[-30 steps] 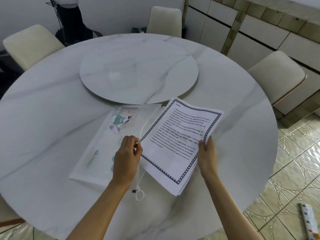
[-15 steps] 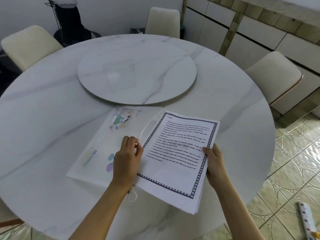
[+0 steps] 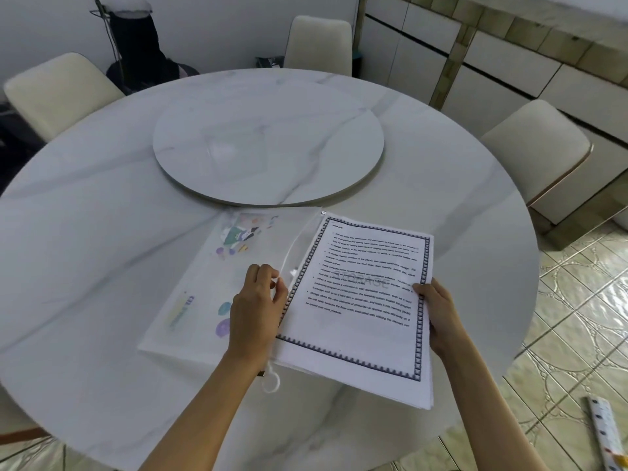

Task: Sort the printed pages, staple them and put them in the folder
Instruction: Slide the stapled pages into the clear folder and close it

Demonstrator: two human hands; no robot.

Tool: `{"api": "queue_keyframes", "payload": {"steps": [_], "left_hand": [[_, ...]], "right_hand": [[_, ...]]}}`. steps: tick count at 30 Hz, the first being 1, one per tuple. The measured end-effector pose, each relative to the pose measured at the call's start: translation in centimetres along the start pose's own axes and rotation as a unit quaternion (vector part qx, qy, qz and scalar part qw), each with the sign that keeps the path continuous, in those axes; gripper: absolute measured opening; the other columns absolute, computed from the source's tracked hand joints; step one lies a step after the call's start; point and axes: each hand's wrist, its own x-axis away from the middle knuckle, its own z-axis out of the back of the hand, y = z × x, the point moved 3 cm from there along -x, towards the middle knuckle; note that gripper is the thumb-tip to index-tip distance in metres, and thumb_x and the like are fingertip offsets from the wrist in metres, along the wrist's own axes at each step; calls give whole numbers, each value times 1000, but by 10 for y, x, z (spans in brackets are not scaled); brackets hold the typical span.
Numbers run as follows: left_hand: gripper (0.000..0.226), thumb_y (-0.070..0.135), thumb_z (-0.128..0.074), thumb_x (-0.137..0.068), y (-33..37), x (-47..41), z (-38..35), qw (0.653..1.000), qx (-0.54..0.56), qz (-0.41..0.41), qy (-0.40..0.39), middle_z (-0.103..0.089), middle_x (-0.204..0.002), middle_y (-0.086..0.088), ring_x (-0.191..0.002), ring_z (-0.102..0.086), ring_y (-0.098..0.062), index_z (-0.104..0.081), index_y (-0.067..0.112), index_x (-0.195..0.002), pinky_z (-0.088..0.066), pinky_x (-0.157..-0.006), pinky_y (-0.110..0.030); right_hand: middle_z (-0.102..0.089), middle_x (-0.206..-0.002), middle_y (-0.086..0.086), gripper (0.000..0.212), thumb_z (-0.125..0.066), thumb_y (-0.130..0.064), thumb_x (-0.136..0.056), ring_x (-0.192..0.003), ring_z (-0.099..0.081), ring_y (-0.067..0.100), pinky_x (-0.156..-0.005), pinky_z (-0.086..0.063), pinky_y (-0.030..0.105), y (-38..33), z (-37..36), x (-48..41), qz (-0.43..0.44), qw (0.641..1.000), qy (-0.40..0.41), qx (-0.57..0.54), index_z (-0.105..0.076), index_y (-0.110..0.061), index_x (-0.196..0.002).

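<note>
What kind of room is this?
Probably a home dining area: a round marble-look table with a turntable at its centre, padded chairs around it, and a tiled floor.

Round marble table [image 3: 102,266], cream chairs [image 3: 57,90], tiled floor [image 3: 577,317], white wall [image 3: 221,22].

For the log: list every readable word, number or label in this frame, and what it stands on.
"STORAGE": faint grey watermark across the top sheet of the printed pages.
Heading and body text there: too small to read.
Coloured print on the folder: blurred, unreadable.
Marks on the strip on the floor: too small.
</note>
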Motion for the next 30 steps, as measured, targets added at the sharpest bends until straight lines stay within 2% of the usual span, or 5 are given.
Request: {"api": "queue_keyframes", "payload": {"steps": [7,13,18,26,30], "left_hand": [[9,0,-67,-79,-2,-2,0,1000,3,15,-7,-59,-79,-10,-53,-45,-9,-58,1,-81,-38,-53,-16],[8,4,-66,-81,-4,-1,1,999,1,18,-36,-61,-82,-9,-56,-48,-10,-59,2,-84,-41,-55,-17],[7,7,-66,-82,-5,6,1,997,0,8,-76,-60,-83,-6,-53,-48,-9,-61,4,-85,-33,-53,-4],[9,4,-66,-82,-9,9,2,993,15,12,-115,-60,-86,-5,-57,-49,-9,-64,4,-90,-43,-59,-21],[12,5,-64,-83,-13,7,2,990,9,15,-140,-59,-89,-5,-61,-50,-10,-67,5,-95,-47,-64,-25]], "right_hand": [[-68,-54,1,22,-35,-1,-94,-44,-63,14,-38,-49,22,-9,13,-7,-13,998,20,61,-55,-8,-90],[-68,-55,1,21,-36,-2,-94,-44,-63,14,-39,-48,20,-18,3,-15,-39,992,-27,118,-56,-9,-92],[-67,-54,3,16,-39,-5,-94,-42,-62,13,-38,-48,20,-29,-2,-30,-51,987,-13,154,-51,-2,-104],[-64,-47,-5,20,-39,-1,-93,-38,-59,6,-36,-43,14,-21,-11,-32,-20,988,19,155,-56,-9,-85],[-64,-71,7,18,-40,-2,-92,-40,-60,6,-38,-47,16,-11,-11,-31,-14,989,49,137,-57,-4,-98]]}}
